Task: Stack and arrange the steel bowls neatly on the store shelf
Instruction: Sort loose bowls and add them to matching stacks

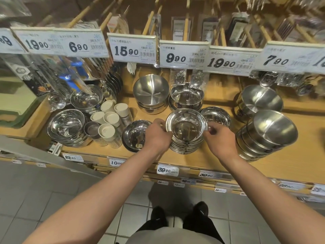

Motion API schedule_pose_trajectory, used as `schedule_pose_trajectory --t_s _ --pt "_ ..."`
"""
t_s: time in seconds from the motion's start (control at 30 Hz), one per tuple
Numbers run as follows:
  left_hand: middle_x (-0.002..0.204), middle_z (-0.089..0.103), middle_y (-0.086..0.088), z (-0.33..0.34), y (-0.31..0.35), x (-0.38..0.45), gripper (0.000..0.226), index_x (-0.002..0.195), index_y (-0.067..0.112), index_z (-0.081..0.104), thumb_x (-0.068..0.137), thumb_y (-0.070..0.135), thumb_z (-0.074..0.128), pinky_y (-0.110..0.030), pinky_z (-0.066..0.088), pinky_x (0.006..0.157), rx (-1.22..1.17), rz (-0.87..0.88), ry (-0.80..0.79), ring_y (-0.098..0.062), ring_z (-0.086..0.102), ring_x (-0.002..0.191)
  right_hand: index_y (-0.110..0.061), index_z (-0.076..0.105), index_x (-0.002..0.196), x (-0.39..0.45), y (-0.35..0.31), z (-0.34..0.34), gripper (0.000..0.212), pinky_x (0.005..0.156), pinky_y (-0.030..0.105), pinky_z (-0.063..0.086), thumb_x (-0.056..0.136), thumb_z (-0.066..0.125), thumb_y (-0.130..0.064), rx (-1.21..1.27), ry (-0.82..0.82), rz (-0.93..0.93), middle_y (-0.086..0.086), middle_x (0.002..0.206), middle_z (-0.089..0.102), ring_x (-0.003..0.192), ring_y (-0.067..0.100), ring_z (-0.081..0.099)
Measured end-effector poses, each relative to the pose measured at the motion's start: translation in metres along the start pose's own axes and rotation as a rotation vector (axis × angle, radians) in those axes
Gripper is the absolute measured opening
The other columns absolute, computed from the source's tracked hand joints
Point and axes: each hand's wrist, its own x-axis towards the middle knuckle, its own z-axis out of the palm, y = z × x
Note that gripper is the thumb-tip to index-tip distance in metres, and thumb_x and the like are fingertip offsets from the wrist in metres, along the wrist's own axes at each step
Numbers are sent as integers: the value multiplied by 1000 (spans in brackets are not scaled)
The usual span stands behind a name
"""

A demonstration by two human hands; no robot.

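Observation:
A tall stack of shiny steel bowls (186, 131) stands near the front of the wooden shelf (219, 161). My left hand (158, 136) grips the stack's left side at the rim, and my right hand (219, 140) grips its right side. A shallow steel bowl (133, 136) lies just left of my left hand, partly hidden by it. Another shiny bowl (217, 117) sits behind my right hand. Behind the stack are a brushed steel bowl stack (151, 94) and a straight-walled bowl stack (186, 98).
Two brushed bowl stacks (269, 134) (258, 101) lean at the right. At left are a shiny bowl stack (67, 127), another bowl stack (87, 99) and white-capped shakers (109, 124). Price tags (182, 53) hang above the shelf; packaged cutlery hangs behind.

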Motion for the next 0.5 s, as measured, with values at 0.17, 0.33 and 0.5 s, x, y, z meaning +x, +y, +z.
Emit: schedule_pose_trajectory --t_s 0.17,0.33,0.5 --pt "81 60 4 -1 -2 -1 27 111 17 58 91 7 72 -44 64 77 -38 14 -2 -12 61 69 -18 74 100 -2 0 -1 14 62 17 36 96 62 -12 9 -20 4 -7 71 60 70 17 55" --pt "90 68 6 -31 -25 -3 13 103 23 62 92 25 69 -29 52 65 8 7 48 -12 65 77 -25 66 97 -16 3 -7 4 68 33 39 98 62 -27 158 59 119 -9 76 61 73 14 57" --pt "95 68 1 -71 -74 -10 11 99 20 59 93 20 69 -30 48 66 78 -121 189 -16 64 82 -23 61 90 -56 6 12 11 80 42 53 99 58 -27 337 -4 257 0 87 66 85 25 66"
